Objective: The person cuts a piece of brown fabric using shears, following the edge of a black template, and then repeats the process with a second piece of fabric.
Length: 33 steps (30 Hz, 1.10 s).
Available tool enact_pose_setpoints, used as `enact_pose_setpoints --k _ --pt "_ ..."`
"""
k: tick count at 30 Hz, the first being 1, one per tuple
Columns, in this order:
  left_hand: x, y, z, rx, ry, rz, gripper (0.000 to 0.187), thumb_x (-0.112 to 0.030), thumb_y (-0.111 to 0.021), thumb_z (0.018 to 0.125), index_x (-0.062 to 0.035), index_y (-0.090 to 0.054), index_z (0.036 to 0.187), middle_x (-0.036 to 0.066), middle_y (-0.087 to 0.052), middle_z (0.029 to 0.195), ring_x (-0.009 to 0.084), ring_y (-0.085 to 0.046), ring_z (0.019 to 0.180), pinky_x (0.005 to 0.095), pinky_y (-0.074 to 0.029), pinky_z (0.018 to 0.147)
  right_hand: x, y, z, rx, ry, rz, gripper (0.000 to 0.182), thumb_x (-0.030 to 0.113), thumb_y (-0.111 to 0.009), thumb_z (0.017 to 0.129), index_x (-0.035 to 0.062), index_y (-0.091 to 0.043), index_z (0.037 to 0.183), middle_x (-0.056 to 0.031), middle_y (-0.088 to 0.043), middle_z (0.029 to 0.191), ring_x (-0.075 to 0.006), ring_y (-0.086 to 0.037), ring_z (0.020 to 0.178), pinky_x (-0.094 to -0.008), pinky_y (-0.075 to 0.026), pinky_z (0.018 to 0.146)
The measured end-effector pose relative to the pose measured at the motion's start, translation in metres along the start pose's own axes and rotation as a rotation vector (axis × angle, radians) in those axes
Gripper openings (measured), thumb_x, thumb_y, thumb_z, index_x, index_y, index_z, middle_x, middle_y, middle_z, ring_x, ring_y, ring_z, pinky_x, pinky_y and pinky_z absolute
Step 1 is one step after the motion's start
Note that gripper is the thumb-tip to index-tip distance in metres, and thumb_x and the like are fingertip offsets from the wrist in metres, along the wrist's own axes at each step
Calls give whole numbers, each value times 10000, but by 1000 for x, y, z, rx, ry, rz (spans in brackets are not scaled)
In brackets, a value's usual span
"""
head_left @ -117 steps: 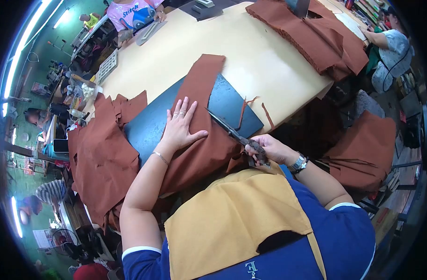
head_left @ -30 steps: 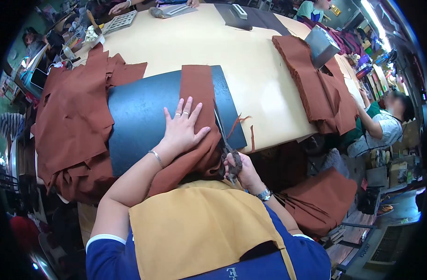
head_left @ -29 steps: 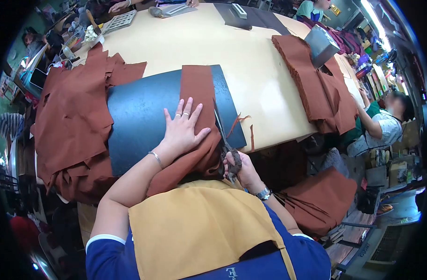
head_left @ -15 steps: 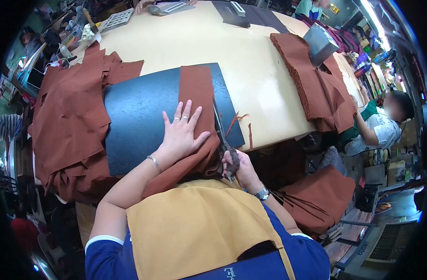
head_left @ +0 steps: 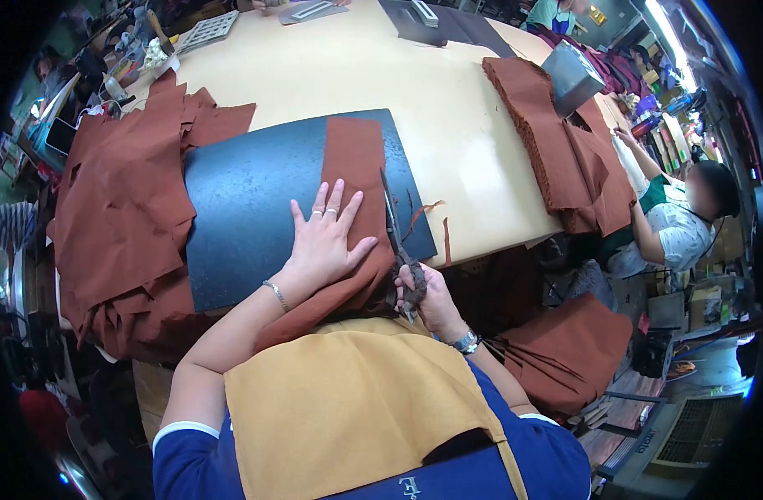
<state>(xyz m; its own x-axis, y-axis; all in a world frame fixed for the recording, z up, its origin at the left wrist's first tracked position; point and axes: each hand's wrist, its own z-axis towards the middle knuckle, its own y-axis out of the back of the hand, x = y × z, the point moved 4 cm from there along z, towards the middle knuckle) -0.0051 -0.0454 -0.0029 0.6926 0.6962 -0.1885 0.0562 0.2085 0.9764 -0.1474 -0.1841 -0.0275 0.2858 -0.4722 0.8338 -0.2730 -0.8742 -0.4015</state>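
Note:
Under my left hand (head_left: 327,233), spread flat, lies a strip of rust-brown cloth (head_left: 354,158) on a dark board (head_left: 248,196). The cloth's near end hangs bunched over the board's front edge. My right hand (head_left: 434,302) is closed around the wrapped handles of large scissors (head_left: 394,218), whose blades run along the right edge of the strip. Thin cloth scraps (head_left: 446,242) lie just right of the blades, some on the board and some on the table.
Piled brown cloth (head_left: 123,208) covers the table's left side. A brown stack (head_left: 540,133) with a metal block (head_left: 572,77) on it lies at right. More brown cloth (head_left: 569,354) sits low at right. A person (head_left: 673,217) is beyond the table's right edge.
The scissors' blades look slightly more closed, and the strip has shifted a little to the right at its far end. The person at right has moved an arm up and forward.

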Motion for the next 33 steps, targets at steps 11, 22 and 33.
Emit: enact_pose_setpoints --k 11,22,33 --pt "-3 -1 -5 -4 0 27 765 -594 -480 875 -151 -309 1475 187 -184 1549 378 -164 1431 737 -156 1018 6 -4 1 -8 -38 -1 252 319 -616 933 78 -553 893 19 -544 765 -60 -549 599 -221 -481 544" --pt "-4 -1 -9 22 -3 22 767 -593 -474 881 -150 -296 1481 198 -175 1549 379 -139 1437 734 -150 1020 6 -8 1 -39 -36 3 249 318 -612 935 76 -571 898 17 -551 727 -58 -536 572 -219 -477 538" --pt "-7 0 -13 -6 -25 -12 769 -587 -493 865 -132 -330 1464 216 -205 1535 392 -165 1428 754 -135 1005 15 -16 8 -75 -12 -9 283 365 -618 924 100 -555 849 31 -546 665 -62 -545 542 -220 -479 494"
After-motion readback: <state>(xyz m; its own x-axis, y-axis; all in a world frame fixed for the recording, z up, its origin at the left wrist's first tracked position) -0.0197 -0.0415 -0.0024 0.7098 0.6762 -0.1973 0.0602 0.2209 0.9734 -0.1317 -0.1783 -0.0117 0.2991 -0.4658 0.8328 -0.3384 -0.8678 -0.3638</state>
